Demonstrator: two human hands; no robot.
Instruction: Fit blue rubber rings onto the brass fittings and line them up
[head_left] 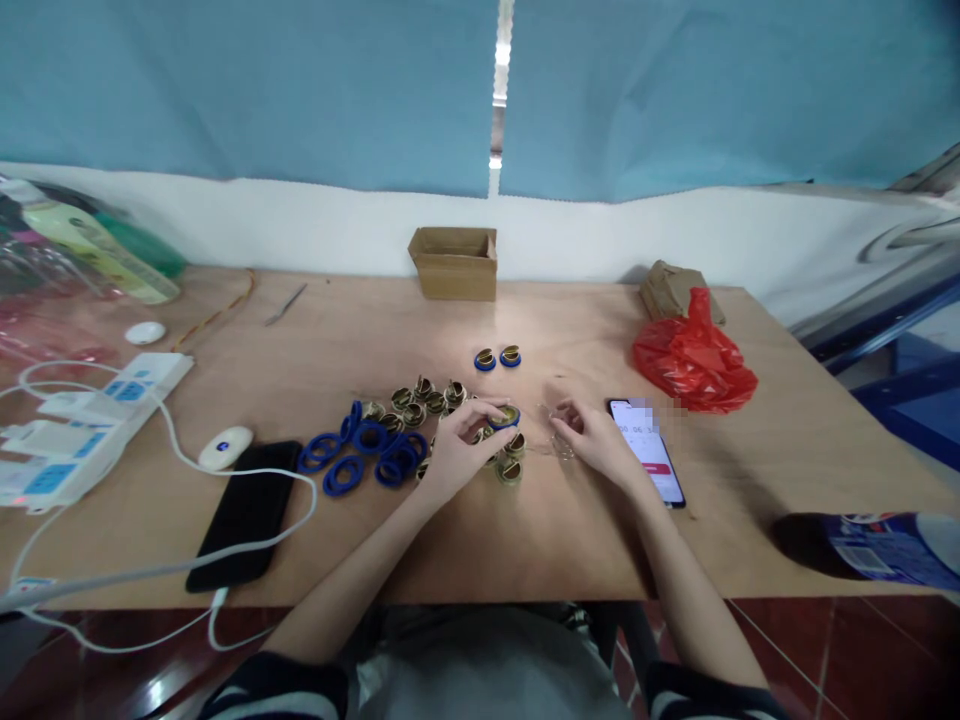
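Wooden tbl. [847, 440]; lying bottle [885, 545], blue label, print illegible; red plastic bag [697, 365], tied; open cardboard box [457, 278], rear ctr.; lit phone [649, 455] beside R hand [592, 435], timer approx. "00 06 3", rest blurred. L hand [461, 445]: thumb & fingers pinching 1 blue-rimmed brass-colored fitting [504, 416], over loose fittings [413, 413], mid-tbl. R hand: apart from L, fingertips at thin clear bits [561, 447]; grip can't tell. Blue rings [403, 458], qty. several, left. Step prob. ring-on-fitting assy.; next move calls for steady L pinch, R fingertips precise.
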